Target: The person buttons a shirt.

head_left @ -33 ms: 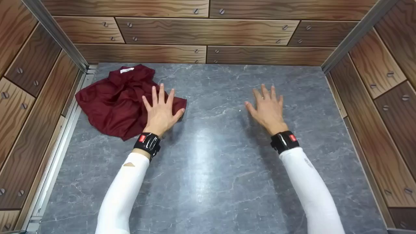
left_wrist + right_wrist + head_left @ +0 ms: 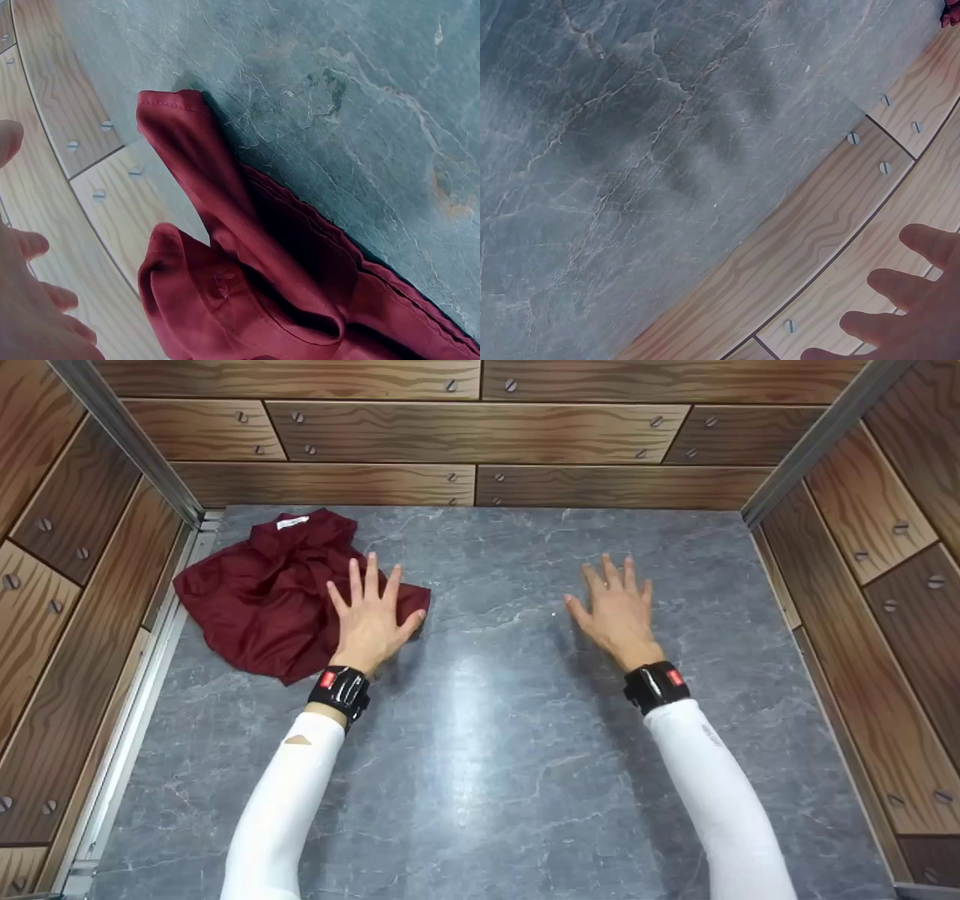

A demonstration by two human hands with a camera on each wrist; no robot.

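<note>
A crumpled dark red shirt [image 2: 259, 607] lies on the left of the grey marbled tabletop, with a white label at its far end. My left hand [image 2: 369, 622] hovers over the shirt's right part, palm down, fingers straight and spread. It holds nothing. In the left wrist view, folds and a stitched hem of the shirt [image 2: 247, 232] show beside the fingers [image 2: 56, 296]. My right hand [image 2: 619, 622] is held over the bare surface on the right, also palm down with spread fingers and nothing in it; its fingers [image 2: 900, 289] appear in the right wrist view.
Wood-patterned panels with printed screws wall in the grey tabletop [image 2: 465, 735] at the back [image 2: 480, 435], left [image 2: 75, 585] and right [image 2: 862, 622]. A metal rail [image 2: 127, 735] runs along the left edge. Both wrists wear black bands below white sleeves.
</note>
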